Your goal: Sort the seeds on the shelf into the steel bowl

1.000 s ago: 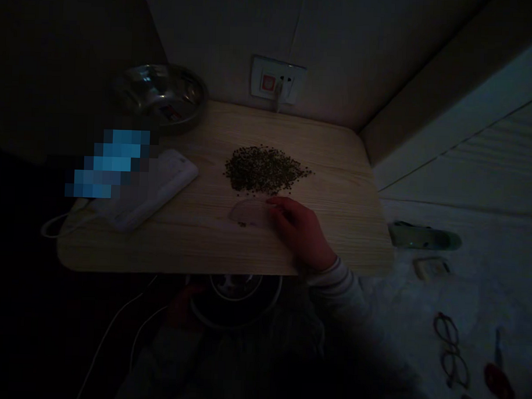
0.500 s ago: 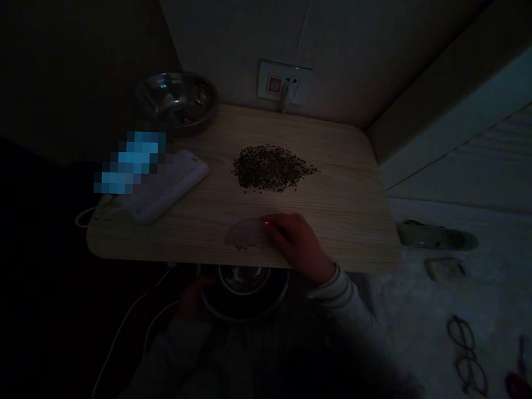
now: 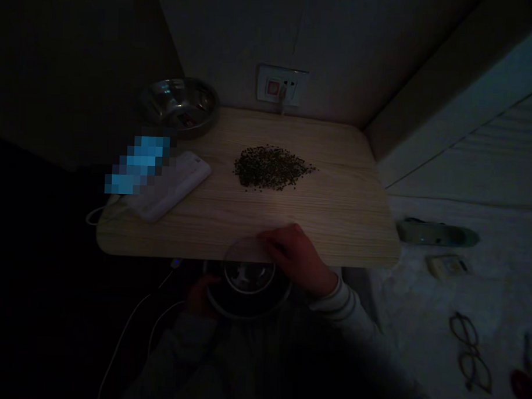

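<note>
My right hand [image 3: 296,259] is closed at the front edge of the small wooden table, pinching a thin see-through piece with a curved edge [image 3: 243,248]. This piece reaches the table's edge, right above a round dark bowl with a shiny rim and centre [image 3: 248,312]. Below the tabletop, my left hand [image 3: 204,293] grips the bowl's left side; its fingers are partly lost in the dark. A spread of small dark grains [image 3: 269,167] lies farther back on the wooden tabletop [image 3: 335,208]. What the bowl contains is too dim to make out.
A metal basin [image 3: 182,106] stands at the back left. In front of it are a blurred-out lit screen [image 3: 138,163] and a white power-bank-like block [image 3: 173,187] with cables. A wall socket [image 3: 282,85] holds a plug. Glasses [image 3: 470,352] lie on the pale surface at right.
My right hand has drawn the see-through piece toward me to the table's edge. The few grains in front of it no longer show on the tabletop. My left hand still holds the bowl.
</note>
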`<action>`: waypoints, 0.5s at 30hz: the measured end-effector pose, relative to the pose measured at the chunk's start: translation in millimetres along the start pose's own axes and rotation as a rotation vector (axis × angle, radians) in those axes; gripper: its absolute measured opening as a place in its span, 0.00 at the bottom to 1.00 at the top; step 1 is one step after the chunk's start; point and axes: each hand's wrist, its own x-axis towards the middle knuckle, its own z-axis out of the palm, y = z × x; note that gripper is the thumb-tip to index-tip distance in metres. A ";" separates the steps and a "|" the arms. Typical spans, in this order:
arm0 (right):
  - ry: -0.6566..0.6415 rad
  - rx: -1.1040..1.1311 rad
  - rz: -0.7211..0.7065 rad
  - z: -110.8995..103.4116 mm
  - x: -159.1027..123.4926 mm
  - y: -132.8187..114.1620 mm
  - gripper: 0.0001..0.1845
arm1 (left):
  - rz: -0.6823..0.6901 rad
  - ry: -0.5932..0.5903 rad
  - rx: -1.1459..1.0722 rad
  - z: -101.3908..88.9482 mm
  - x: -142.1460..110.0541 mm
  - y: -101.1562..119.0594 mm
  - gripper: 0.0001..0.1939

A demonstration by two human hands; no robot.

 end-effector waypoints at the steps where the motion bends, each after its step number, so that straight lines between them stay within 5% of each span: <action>1: -0.004 0.009 -0.006 -0.9 -1.0 -0.6 0.11 | 0.005 -0.010 -0.005 -0.6 1.0 0.0 0.19; 6: 0.009 0.139 0.005 -4.3 -5.7 1.1 0.10 | 0.001 0.010 0.011 -2.7 4.4 0.0 0.20; 15: 0.291 0.683 0.335 -2.6 -9.4 19.8 0.12 | 0.064 -0.019 0.015 -0.8 -0.7 -4.3 0.17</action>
